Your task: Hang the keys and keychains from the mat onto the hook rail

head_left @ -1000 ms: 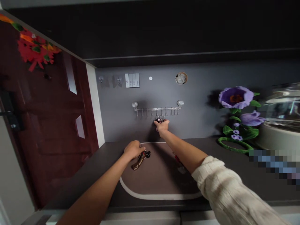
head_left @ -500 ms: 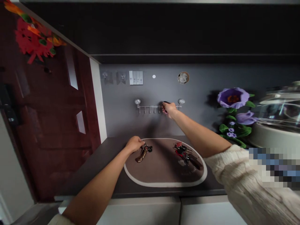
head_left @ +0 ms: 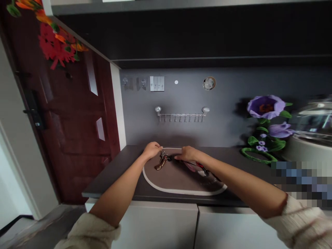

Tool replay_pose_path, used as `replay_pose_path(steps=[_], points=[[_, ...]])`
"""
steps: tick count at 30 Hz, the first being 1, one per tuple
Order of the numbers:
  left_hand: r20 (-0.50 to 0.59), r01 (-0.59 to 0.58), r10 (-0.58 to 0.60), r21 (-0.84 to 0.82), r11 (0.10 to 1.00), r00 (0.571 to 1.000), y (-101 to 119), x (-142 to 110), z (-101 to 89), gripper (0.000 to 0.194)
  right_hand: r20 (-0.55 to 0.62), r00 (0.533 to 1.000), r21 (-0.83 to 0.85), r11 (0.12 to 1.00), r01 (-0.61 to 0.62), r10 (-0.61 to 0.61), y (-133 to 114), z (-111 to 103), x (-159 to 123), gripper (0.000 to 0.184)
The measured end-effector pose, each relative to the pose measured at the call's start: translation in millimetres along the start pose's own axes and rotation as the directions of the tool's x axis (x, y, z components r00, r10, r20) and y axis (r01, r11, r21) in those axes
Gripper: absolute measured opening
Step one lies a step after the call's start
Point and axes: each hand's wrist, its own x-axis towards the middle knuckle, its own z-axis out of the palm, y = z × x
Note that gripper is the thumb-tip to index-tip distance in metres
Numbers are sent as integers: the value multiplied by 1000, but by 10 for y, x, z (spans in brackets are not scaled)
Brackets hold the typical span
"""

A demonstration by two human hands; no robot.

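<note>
Keys with a brown fob (head_left: 161,163) lie on the mat (head_left: 169,180) atop the desk (head_left: 119,166), by the left hand (head_left: 153,151); I cannot tell if its fingers grip them. The right hand (head_left: 189,153) has curled fingers, any hold hidden. Its forearm (head_left: 225,169) partly hides a red-and-black bunch (head_left: 205,171), so an unseen brush could snag it.

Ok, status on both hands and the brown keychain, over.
Left hand at brown keychain on mat, contact unclear. Right hand low over mat, grip unclear. Right forearm partly hides red item.
</note>
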Motion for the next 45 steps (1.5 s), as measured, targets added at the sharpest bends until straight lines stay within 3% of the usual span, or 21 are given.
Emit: replay_pose_path(steps=[3, 5, 6, 8, 11, 13, 16, 19, 24, 28, 32, 34, 36, 40, 43, 45], points=[[82, -52, 78, -276, 960, 994, 108, -17, -131, 31, 160, 981, 43, 994, 103, -109, -5, -297, -30, 44], [169, -58, 157, -479, 876, 973, 196, -10, -234, 39, 305, 917, 358, 923, 139, -257, 18, -483, -56, 45], [212, -48, 205, -575, 816, 956, 242, -2, -286, 44, 304, 883, 533, 832, 154, -358, 39, -552, -63, 45], [283, 6, 282, -716, 698, 917, 324, 19, -375, 52, 213, 830, 827, 548, 128, -516, 94, -622, -54, 47], [363, 110, 320, -793, 600, 875, 381, 52, -428, 58, 54, 814, 992, 126, 24, -579, 201, -534, 23, 55], [413, 175, 301, -792, 585, 860, 355, 65, -397, 60, 10, 832, 999, -38, -37, -555, 275, -377, 86, 58], [490, 270, 248, -760, 591, 836, 249, 67, -289, 61, 19, 865, 982, -152, -110, -501, 368, -109, 141, 60], [542, 330, 204, -725, 605, 815, 148, 61, -198, 62, 48, 876, 969, -189, -157, -479, 420, 62, 149, 60], [518, 297, 214, -730, 616, 828, 141, 108, -220, 61, 39, 894, 977, -172, -128, -447, 370, 27, 181, 59], [366, 137, 217, -733, 666, 905, 205, 181, -281, 53, -4, 918, 994, -99, -39, -397, 231, -87, 258, 56], [44, -76, 124, -573, 816, 991, 177, 261, -235, 34, 3, 951, 996, 90, 26, -309, 62, -86, 382, 43], [-111, -123, 84, -423, 898, 990, 106, 300, -174, 27, -2, 982, 977, 210, 43, -188, -24, -24, 464, 31], [-188, -168, 117, -286, 943, 975, 7, 327, -104, 19, -18, 999, 940, 339, 31, -43, -100, 75, 555, 20], [-165, -179, 165, -75, 981, 972, -192, 321, 17, 11, -64, 992, 806, 592, -14, 110, -196, 330, 725, 5], [-65, -172, 172, -4, 985, 983, -290, 287, 65, 11, -158, 982, 664, 747, 27, 104, -213, 480, 806, 4], [7, -156, 156, 37, 987, 988, -329, 268, 80, 10, -230, 968, 593, 803, 61, 96, -208, 537, 837, 8]])
